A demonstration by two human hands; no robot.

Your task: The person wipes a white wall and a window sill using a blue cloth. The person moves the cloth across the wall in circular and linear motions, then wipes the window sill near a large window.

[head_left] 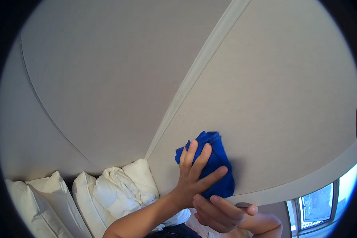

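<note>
A bunched blue cloth (216,162) lies against a large beige panel (273,99), throwing a soft shadow to its right. My left hand (192,170) is on the cloth with its fingers spread and the thumb pointing right, holding the fabric under the palm. Just below the cloth's lower edge is my right hand (220,212), fingers loosely bent and apart, thumb out to the right. Nothing shows in its grasp. Whether its fingertips touch the cloth I cannot tell.
A pale trim strip (186,83) runs diagonally beside the beige panel, with a greyer panel (107,79) to its left. White pillows (47,194) and a crumpled white duvet (119,188) lie at the lower left. A window (317,204) is at the lower right.
</note>
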